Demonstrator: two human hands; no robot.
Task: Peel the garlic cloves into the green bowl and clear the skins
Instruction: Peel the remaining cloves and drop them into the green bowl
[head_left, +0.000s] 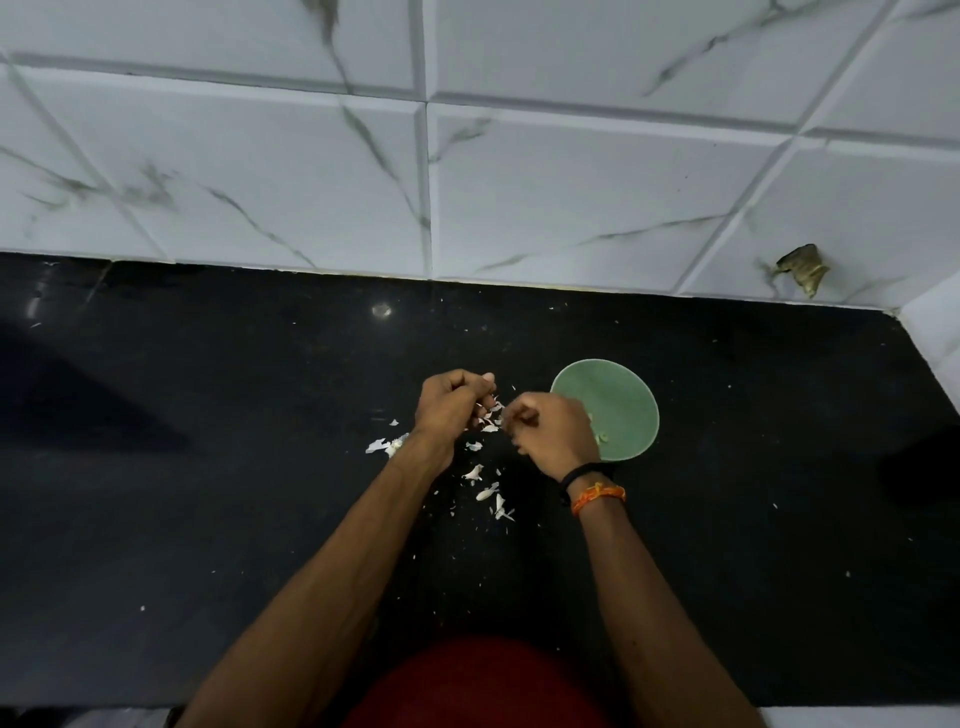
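My left hand (451, 404) and my right hand (550, 434) are held close together above the black counter, both with fingers curled. Between their fingertips they pinch a garlic clove (491, 415) with white skin flaking off it; the clove itself is mostly hidden. The green bowl (618, 400) stands just right of my right hand, which covers its near-left rim. One or two small peeled pieces (601, 437) lie inside the bowl. White garlic skins (488, 491) are scattered on the counter below the hands. A small pile of garlic and skin (387, 446) lies left of my left wrist.
The black counter (208, 467) runs back to a white marble-tiled wall (467, 182), which turns a corner at the far right. Tiny skin flakes dot the counter. A chipped hole (802, 267) marks the wall's lower right. My red shirt (478, 686) fills the bottom edge.
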